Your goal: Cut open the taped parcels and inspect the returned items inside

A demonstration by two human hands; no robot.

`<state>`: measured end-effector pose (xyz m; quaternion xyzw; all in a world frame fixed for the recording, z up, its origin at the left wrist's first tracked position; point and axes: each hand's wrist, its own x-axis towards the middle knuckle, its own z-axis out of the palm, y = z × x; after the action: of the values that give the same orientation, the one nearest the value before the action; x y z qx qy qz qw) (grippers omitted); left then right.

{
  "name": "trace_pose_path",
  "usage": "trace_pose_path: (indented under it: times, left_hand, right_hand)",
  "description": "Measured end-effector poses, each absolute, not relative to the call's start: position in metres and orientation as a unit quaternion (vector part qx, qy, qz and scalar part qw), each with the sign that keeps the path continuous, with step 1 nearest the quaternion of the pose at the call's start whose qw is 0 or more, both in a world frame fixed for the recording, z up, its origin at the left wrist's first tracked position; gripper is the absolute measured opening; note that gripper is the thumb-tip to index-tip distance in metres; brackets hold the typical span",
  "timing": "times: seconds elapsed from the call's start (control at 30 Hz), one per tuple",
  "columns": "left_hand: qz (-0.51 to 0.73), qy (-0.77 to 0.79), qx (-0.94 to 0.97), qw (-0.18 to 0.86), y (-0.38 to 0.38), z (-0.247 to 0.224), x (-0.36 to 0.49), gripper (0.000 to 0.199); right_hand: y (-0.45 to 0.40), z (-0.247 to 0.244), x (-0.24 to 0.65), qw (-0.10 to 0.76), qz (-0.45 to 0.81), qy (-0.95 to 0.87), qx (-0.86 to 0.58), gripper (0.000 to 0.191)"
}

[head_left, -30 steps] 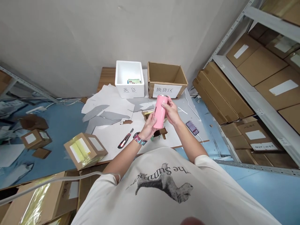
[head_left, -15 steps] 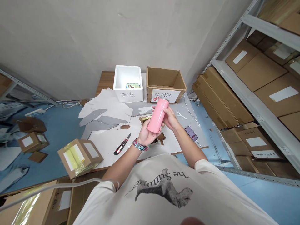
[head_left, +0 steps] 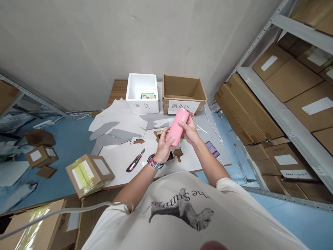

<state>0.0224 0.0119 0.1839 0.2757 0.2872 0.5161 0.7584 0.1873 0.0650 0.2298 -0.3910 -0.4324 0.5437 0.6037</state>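
A pink tumbler [head_left: 177, 127] with a metal rim and a strap at its top is held tilted above the table, its top leaning away to the right. My left hand [head_left: 164, 144] grips its lower end, thumb across the front. Around the upper part, just below the rim, my right hand [head_left: 189, 131] is closed. Torn brown cardboard [head_left: 178, 153] lies under and behind the tumbler. On the table left of my left hand rests a red and black utility knife [head_left: 135, 160].
At the back stand a white foam box [head_left: 142, 106] holding a colourful packet and an open cardboard box [head_left: 168, 104] with a handwritten label. A phone [head_left: 212, 149] lies to the right. One taped carton [head_left: 90, 173] sits at the table's left corner. Shelves of cartons [head_left: 293, 73] flank the right.
The tumbler has turned in my hands, its strap swinging from the left of the rim to the right. My left hand has shifted its grip, with the thumb now over the front.
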Motion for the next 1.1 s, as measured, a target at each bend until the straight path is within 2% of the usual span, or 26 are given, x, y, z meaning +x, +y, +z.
trace_pose_path:
  times: [0.07,0.17,0.27,0.33,0.4,0.5,0.63,0.73,0.93,1.1]
  left_hand:
    - [0.470,0.266,0.266,0.798,0.007,0.186,0.016,0.076]
    - [0.412,0.255,0.269,0.833,0.001,0.187,0.004,0.079]
    - [0.505,0.311,0.341,0.729,-0.004,0.184,-0.007,0.082]
    - [0.550,0.343,0.399,0.649,-0.008,0.180,-0.013,0.086]
    - [0.551,0.351,0.440,0.616,-0.011,0.178,-0.018,0.085]
    - [0.515,0.313,0.408,0.686,-0.015,0.179,-0.024,0.082]
    - [0.410,0.233,0.276,0.838,-0.016,0.183,-0.028,0.083]
    - [0.411,0.218,0.245,0.851,-0.015,0.183,-0.029,0.081]
    - [0.355,0.228,0.181,0.888,-0.011,0.181,-0.027,0.060]
    - [0.312,0.245,0.179,0.901,-0.005,0.180,-0.023,0.062]
  right_hand:
    - [0.059,0.230,0.183,0.593,0.567,-0.432,-0.374,0.097]
    - [0.048,0.223,0.176,0.573,0.602,-0.421,-0.363,0.081]
    - [0.041,0.210,0.169,0.561,0.601,-0.398,-0.408,0.074]
    - [0.038,0.202,0.165,0.562,0.581,-0.393,-0.437,0.082]
    - [0.033,0.199,0.163,0.572,0.559,-0.399,-0.449,0.099]
    - [0.023,0.204,0.161,0.583,0.546,-0.412,-0.439,0.110]
    - [0.011,0.219,0.165,0.563,0.559,-0.452,-0.408,0.102]
    - [0.011,0.229,0.178,0.556,0.560,-0.466,-0.401,0.097]
    - [0.024,0.229,0.218,0.523,0.589,-0.467,-0.402,0.087]
    - [0.022,0.217,0.242,0.515,0.603,-0.456,-0.403,0.083]
